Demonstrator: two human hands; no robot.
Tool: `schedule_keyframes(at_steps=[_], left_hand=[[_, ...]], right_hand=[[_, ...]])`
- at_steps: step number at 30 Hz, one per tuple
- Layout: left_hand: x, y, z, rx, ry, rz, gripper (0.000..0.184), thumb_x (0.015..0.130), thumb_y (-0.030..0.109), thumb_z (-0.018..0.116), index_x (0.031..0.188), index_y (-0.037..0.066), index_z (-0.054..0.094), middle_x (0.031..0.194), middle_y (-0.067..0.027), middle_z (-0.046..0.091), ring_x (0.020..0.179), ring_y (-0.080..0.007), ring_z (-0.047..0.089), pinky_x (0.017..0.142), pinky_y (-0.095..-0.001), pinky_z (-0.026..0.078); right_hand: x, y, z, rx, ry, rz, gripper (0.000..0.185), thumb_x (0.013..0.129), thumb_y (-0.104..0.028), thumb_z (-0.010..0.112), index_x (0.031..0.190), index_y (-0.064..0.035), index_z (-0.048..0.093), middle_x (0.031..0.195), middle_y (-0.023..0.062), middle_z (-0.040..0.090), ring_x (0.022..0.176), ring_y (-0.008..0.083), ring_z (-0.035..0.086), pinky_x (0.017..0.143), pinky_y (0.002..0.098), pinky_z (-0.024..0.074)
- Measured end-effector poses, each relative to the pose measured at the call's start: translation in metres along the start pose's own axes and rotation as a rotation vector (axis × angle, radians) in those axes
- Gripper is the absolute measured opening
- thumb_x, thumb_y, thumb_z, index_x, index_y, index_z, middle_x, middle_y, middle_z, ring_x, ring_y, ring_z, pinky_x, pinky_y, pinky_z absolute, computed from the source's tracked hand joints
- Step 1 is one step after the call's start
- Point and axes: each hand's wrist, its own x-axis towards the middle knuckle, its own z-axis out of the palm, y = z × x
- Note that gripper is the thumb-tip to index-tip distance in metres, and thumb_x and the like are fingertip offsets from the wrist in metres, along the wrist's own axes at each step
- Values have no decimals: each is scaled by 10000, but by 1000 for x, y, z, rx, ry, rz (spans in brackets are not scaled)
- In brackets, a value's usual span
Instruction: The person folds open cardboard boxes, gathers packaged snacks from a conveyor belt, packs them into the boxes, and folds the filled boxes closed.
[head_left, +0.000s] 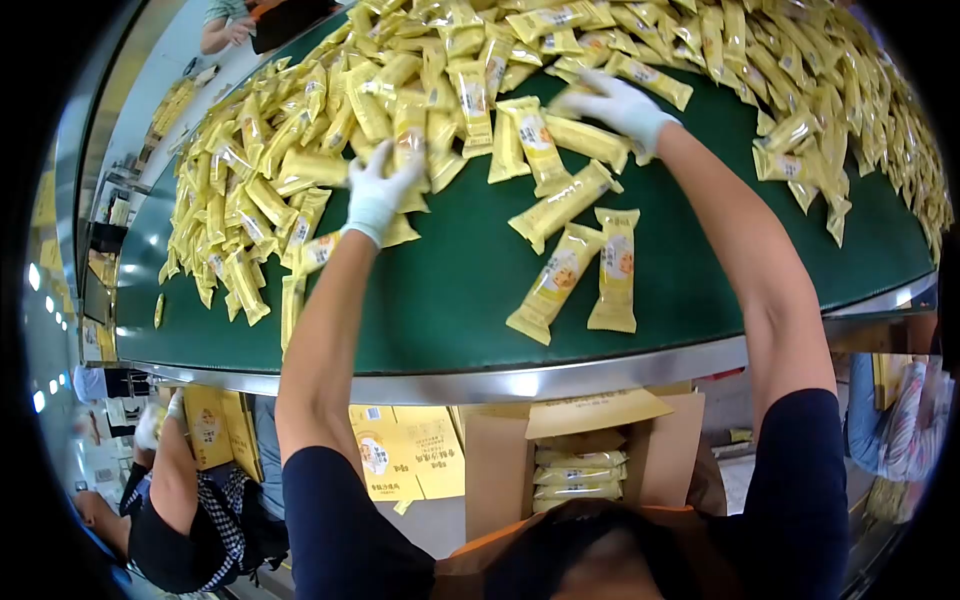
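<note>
Yellow wrapped snack packets (250,215) are heaped on a green work surface (440,300). My left hand (382,192), in a white glove, lies on packets at the near edge of the pile, its fingers apart and touching a packet (410,125). Farther right, my gloved right hand (625,108) stretches its fingers over the pile, slightly blurred, beside a packet (590,142). Between the hands lies a loose packet (540,148). Nearer to me are several more, among them a tilted packet (557,282) and an upright-lying packet (617,268).
Below the metal edge (520,384) stands an open carton (495,470) with packets (580,475) stacked inside. Yellow printed cardboard (410,455) lies left of it. A co-worker (190,500) is at the lower left, another person's hand (237,30) at the top left.
</note>
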Motion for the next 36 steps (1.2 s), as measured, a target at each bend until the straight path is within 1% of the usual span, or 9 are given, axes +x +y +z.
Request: schedule_keyframes(at_steps=[7,13,16,19,22,27,29,32,36], left_hand=[[-38,96,26,-111,-73,-24,690,734,454,724,1355,204,558,1466,-382,254,1327,-513,374,1104,-421,364],[-83,188,44,-278,-326,210,646,781,462,707,1384,309,535,1496,-311,304,1343,-449,396,1122,-412,339],[-110,205,16,-385,-463,320,652,797,435,700,1404,267,530,1552,-276,251,1391,-430,341,1144,-412,300],[-149,226,-20,194,-31,703,562,755,408,746,1231,128,642,1354,-172,527,1262,-386,479,1033,-443,400],[-165,232,-15,100,-395,789,545,713,386,760,1180,133,632,993,-86,634,938,-300,606,824,-430,471],[-184,218,-23,159,-525,599,584,762,189,718,1314,112,544,1041,-98,614,950,-279,619,841,-407,494],[-189,205,-35,-17,-459,496,550,812,139,672,1337,68,524,1104,-99,621,996,-239,625,888,-383,491],[-182,202,-44,-359,-159,183,476,914,96,568,1356,-51,474,1249,-126,599,1120,-171,572,981,-317,446],[-133,195,-11,200,-279,143,593,874,226,661,1407,73,449,1245,-226,606,1109,-367,606,939,-401,483]], right_hand=[[-60,-23,20,-609,-172,-196,855,763,-707,574,1455,-221,447,1526,170,361,1362,365,400,1127,391,329],[-133,4,-28,-634,-10,-125,594,853,-422,620,1374,-153,526,1473,172,439,1335,361,431,1106,392,362],[-191,-27,-44,-456,180,-424,429,824,-244,637,1240,-140,615,1355,148,551,1262,331,494,1030,388,431],[-245,-35,-25,-789,-141,-800,358,743,-173,655,1099,-143,660,1205,80,622,1221,308,520,1014,430,426],[-252,-18,-3,-671,-85,-742,368,724,-116,653,1091,-131,631,1151,65,600,1170,309,528,1010,456,408],[-259,-15,-35,-626,-99,-560,195,736,-209,688,853,-93,586,822,98,631,911,304,620,834,433,471],[-262,-25,-53,-430,-189,-204,250,841,-279,656,955,-80,556,813,131,663,770,345,650,692,436,508],[-240,-35,-57,-381,-17,-461,439,792,-385,726,1057,-71,570,815,146,637,785,359,632,695,424,497],[-169,-22,-6,-543,-210,-497,422,851,-483,644,953,-75,611,857,139,621,843,343,611,726,439,481]])
